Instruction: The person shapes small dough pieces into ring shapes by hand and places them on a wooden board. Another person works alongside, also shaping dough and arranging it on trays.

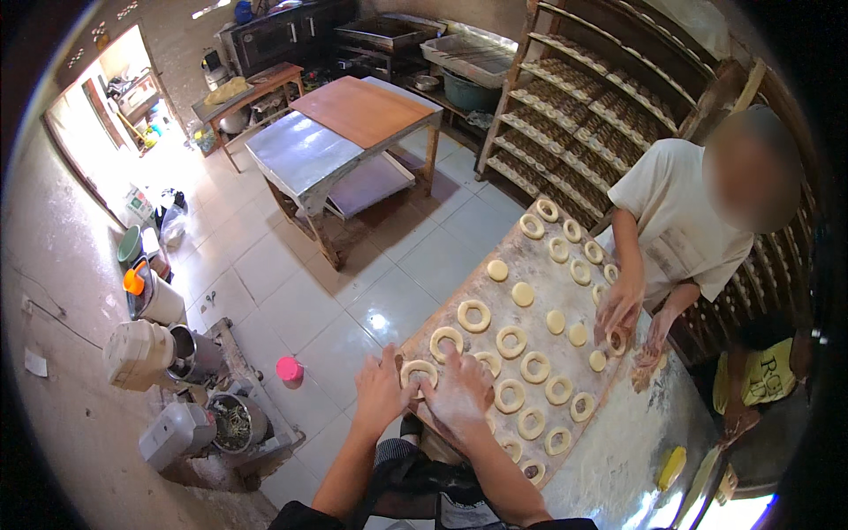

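My left hand (380,389) closes on the left side of a pale dough ring (406,369) at the near left corner of a floured board (533,320). On the ring's right side, my right hand (464,393) has its thumb on the dough; its flour-whitened fingers partly hide what lies beneath. More dough rings (511,329) and several flat dough discs (523,294) lie spread over the board. Some rings have a dark filling in the middle, such as the filled ring (581,407) near the right edge.
Across the board, a co-worker's hands (621,309) work over another ring. Behind stands a tall rack (565,106) of dough-filled trays. A low metal-and-wood table (305,146) stands on the tiled floor. Dough-mixing pots (238,422) and a pink container (289,369) are at left.
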The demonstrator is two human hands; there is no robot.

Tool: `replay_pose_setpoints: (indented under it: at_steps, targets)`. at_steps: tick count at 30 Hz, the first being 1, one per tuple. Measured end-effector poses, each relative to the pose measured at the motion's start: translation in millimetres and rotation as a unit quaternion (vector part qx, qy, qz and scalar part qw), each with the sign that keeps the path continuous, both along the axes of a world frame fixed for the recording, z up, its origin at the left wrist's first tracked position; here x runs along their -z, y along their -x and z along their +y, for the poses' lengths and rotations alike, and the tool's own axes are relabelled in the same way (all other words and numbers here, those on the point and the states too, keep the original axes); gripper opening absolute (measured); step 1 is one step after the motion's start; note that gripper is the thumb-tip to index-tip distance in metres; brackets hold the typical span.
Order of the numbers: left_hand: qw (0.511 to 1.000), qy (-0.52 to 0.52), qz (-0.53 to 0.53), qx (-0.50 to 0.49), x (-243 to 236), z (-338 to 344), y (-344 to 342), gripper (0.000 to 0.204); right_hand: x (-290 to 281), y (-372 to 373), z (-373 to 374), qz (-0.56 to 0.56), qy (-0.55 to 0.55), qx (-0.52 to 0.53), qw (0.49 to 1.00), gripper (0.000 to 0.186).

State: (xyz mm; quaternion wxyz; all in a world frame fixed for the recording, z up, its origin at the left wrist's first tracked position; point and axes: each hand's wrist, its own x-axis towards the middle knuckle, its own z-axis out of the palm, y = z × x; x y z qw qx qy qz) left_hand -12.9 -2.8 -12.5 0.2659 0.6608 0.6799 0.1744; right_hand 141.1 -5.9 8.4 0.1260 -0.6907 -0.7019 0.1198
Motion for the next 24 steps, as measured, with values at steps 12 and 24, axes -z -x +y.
replay_pose_setpoints:
  at_steps: [12,24]
  targets:
    - [0.959,-0.102,-0.091,0.25,-6.0,-91.8,-61.5,0.041,-7.9,-135.8,-87.4,0.049,0.01,-0.197,0.979,0.037]
    - [0.977,-0.028,-0.006,0.211,-1.0,-118.0,-92.4,0.041,4.2,-142.1,-125.1,-0.024,-0.011,-0.259,0.965,0.038]
